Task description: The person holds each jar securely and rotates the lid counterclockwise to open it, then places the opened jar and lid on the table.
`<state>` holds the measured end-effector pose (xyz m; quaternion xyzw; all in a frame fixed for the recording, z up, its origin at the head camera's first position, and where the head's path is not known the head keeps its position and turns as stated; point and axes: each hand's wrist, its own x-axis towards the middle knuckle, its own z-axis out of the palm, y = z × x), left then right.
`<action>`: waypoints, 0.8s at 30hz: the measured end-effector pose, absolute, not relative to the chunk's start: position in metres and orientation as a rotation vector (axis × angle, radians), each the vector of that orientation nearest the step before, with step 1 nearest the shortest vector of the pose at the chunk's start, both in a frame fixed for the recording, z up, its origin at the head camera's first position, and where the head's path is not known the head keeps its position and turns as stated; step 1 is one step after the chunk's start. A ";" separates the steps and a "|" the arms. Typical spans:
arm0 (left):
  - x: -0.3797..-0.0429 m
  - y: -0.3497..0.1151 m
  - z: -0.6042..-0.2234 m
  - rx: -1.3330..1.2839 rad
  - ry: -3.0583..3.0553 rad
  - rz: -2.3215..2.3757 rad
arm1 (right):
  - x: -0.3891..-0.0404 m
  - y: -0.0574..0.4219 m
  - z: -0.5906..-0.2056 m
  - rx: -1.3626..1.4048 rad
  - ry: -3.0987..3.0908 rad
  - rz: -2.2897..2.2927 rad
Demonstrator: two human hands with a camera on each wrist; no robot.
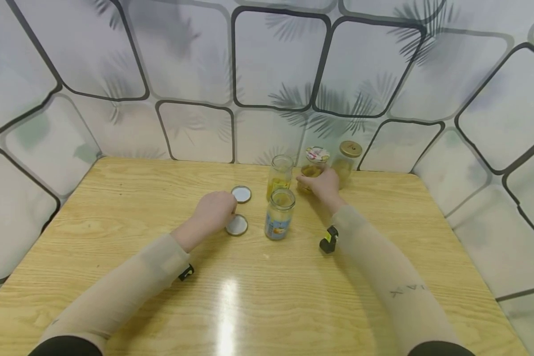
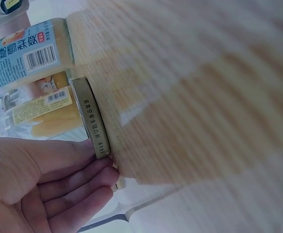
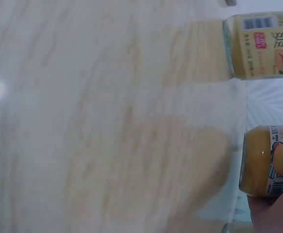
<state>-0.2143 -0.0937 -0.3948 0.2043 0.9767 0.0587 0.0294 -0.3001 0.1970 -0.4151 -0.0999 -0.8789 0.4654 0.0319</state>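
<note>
My left hand pinches the rim of a metal lid at table level; the left wrist view shows thumb and fingertips at the lid's printed edge. Another lid, its pale inside up, lies just behind. With my right hand I grip a small glass jar that has a peach label, amber contents and a patterned lid. Whether its base touches the table I cannot tell. Between the hands stand two uncapped jars, one with a blue label, the other with a yellow label.
A taller jar with a gold lid stands right beside the gripped jar, partly hidden by my right hand. Behind the wooden table rises a stone-patterned wall covering, which also closes off both sides.
</note>
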 end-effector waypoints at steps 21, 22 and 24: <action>-0.214 -0.094 -0.395 0.620 2.994 0.181 | -0.299 0.206 -0.372 -0.199 -2.763 1.402; -0.214 -0.094 -0.395 0.622 2.994 0.182 | -0.298 0.206 -0.369 -0.193 -2.756 1.413; -0.214 -0.094 -0.394 0.619 2.992 0.181 | -0.298 0.206 -0.362 -0.168 -2.738 1.429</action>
